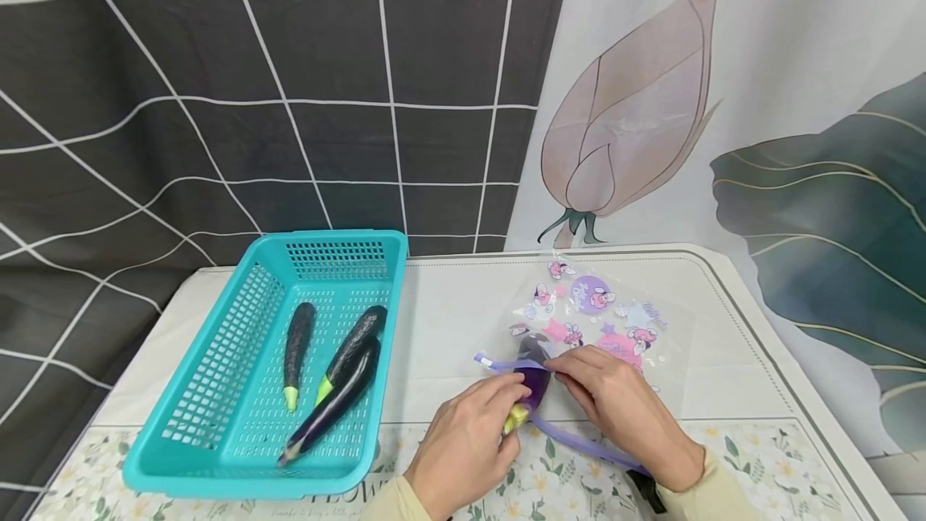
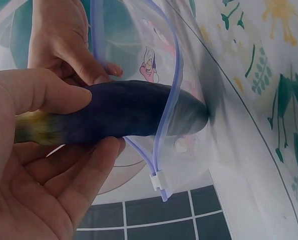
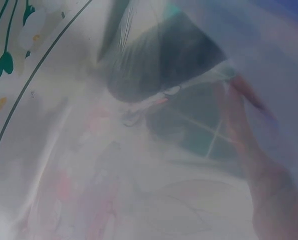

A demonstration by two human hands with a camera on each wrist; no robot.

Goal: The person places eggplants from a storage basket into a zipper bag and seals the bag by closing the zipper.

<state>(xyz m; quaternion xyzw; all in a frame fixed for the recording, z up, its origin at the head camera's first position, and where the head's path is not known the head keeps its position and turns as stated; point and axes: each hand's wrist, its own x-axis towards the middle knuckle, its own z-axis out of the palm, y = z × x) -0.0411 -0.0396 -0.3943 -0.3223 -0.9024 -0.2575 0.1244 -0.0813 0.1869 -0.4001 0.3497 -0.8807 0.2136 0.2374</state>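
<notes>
My left hand [image 1: 466,441] holds a purple eggplant [image 1: 535,384] near its yellow-green stem end, thumb on one side and fingers on the other. The eggplant's dark far end sits inside the mouth of a clear zip bag [image 1: 553,308] printed with pink and purple cartoon figures. My right hand [image 1: 625,408] pinches the bag's mouth beside the eggplant. A purple zip strip [image 2: 174,85] loops around the eggplant in the left wrist view, with a white slider [image 2: 158,180] at its end. Through the hazy plastic, the right wrist view shows the eggplant's rounded tip [image 3: 164,60].
Left of the hands stands a turquoise basket [image 1: 394,288]. It contains a glossy eggplant [image 1: 336,404] and two rough-looking dark vegetables with green ends, one [image 1: 298,344] lying apart. A floral cloth [image 1: 760,465] covers the table's near part. Grid-patterned and flower-printed curtains hang behind.
</notes>
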